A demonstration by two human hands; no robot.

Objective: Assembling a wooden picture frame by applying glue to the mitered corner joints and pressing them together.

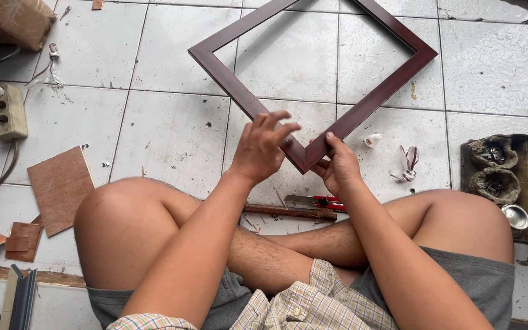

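The person sits cross-legged on a tiled floor [172, 122] and holds a dark red-brown wooden frame [227, 73] tilted like a diamond, its lowest corner toward the lap. The rest of the frame stretches away toward twelve o'clock, above the tiles rather than flat on them, as far as can be told.

The right hand [339, 166] grips that lowest corner, thumb on the front face and fingers curled behind. The left hand [263, 148] lies over the neighbouring rail at about nine o'clock from the corner, fingers spread and partly raised, so it rests on the wood and does not clench it.

Just beyond the crossed shins, at six o'clock from the corner, a red utility knife [320, 200] lies beside a long brown strip of wood [288, 212]. A flat brown board [61, 186] lies at nine o'clock, a power strip [7, 112] farther out at ten o'clock, and a dark tray with two lumpy cups [495, 168] at three o'clock.

The likely risks: the frame is carried mostly at one corner, so its far weight could twist that mitred joint open or pull it from the fingers onto the hard tiles, chipping the finish. The knife lies near bare legs; reaching down without looking could mean a cut.
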